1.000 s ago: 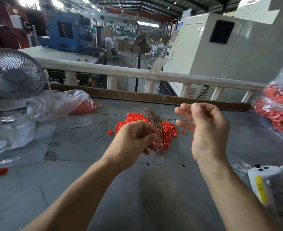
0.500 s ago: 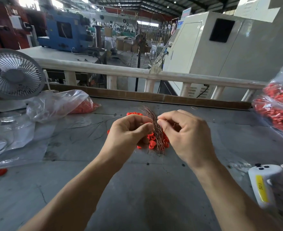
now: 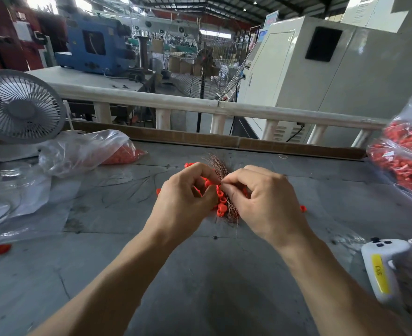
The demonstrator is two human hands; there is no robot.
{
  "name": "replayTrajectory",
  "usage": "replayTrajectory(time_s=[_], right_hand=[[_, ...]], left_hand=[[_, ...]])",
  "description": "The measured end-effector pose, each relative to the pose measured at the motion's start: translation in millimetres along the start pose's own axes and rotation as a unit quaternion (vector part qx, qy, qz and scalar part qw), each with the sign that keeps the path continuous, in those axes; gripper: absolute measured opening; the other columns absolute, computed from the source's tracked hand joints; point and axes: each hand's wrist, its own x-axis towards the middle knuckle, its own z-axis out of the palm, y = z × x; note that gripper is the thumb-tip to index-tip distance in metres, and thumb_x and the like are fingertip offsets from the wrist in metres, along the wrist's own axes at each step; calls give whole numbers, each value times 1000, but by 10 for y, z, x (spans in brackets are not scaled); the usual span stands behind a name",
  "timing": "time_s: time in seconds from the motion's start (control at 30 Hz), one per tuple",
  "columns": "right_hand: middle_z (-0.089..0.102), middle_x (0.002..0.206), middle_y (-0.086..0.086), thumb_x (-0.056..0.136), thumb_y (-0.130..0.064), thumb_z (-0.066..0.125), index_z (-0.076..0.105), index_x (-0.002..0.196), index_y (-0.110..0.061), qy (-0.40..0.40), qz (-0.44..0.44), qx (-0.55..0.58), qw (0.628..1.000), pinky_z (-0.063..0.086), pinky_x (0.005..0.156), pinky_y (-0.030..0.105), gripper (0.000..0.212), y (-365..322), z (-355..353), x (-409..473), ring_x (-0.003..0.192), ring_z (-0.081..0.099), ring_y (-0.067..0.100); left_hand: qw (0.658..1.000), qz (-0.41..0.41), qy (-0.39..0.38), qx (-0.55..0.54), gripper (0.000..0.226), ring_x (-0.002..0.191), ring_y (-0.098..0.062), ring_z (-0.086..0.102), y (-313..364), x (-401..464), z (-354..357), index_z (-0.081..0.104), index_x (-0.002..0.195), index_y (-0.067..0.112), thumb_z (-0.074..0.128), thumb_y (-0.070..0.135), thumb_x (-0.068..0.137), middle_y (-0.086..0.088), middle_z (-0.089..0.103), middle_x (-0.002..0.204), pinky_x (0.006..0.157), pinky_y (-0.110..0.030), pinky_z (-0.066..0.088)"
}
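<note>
Head view: my left grip [image 3: 185, 202] is clamped round the copper wire bundle [image 3: 216, 163], held just above the red cap pile [image 3: 221, 207]. My right grip [image 3: 260, 202] pinches the bundle's middle, apparently to single out one wire. Best to pull straight out, slowly, left tight. The bundle sits between both grips, over the pile.

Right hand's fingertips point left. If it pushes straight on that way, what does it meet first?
The right hand meets the copper wire bundle first; its fingertips seem to pinch it already. Right behind is the left hand. Depth is unclear.
</note>
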Motion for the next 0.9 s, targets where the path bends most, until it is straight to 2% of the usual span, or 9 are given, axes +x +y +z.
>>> replayTrajectory(time_s=[0.13,0.27,0.4,0.5,0.63,0.77,0.8,0.9], right_hand=[[67,78,-11,92,-27,78,78,90,-25,-16,-2,10,1000,52,67,34,3,-13,-15,-5,75,62,10],[66,74,-12,93,-27,76,75,88,-26,-17,13,28,999,51,64,32,6,-17,-14,-13,71,60,10],[60,64,-15,95,-24,73,72,86,-26,-27,29,63,997,42,57,21,9,-22,-4,-18,61,57,9],[56,57,-17,95,-21,72,72,85,-25,-33,44,89,995,35,55,14,11,-31,25,-19,57,56,8],[58,57,-11,96,-20,71,70,81,-24,-32,85,141,986,38,53,14,15,-20,93,-34,53,53,7],[57,55,-13,96,-22,71,70,80,-24,-23,107,167,980,36,52,11,16,14,104,-32,51,51,4],[57,55,-13,96,-22,71,70,80,-24,-23,113,169,979,36,53,11,16,32,98,-30,51,51,4],[61,59,-7,95,-22,71,71,79,-24,-13,135,174,975,40,55,19,16,117,44,-20,54,52,5]], left_hand=[[1000,0,12,24,21,50,-4,50,-9,-6,4,64,84,36,69,18,92,10,63,68,48,-19,43],[999,3,19,39,21,50,-2,52,-8,-8,5,64,84,39,70,21,93,12,66,71,48,-20,46],[999,-10,44,20,20,51,-7,57,-3,-12,21,67,83,39,71,22,93,11,68,72,48,-23,49],[998,-28,60,-13,19,55,-15,61,-16,-5,38,70,81,35,72,20,91,3,67,68,52,-29,50],[996,-40,72,-46,17,53,-12,54,-4,-10,68,74,79,28,72,16,90,-5,65,64,49,-24,45],[991,-59,40,-117,14,56,-18,51,11,-8,54,76,82,22,71,14,93,-18,64,70,47,-26,41],[985,-74,36,-149,14,54,-18,48,8,0,47,76,82,19,71,12,93,-20,63,68,45,-23,39],[958,-132,46,-251,16,44,-12,41,-22,49,-1,75,81,14,69,6,93,-10,61,63,40,-19,32]])
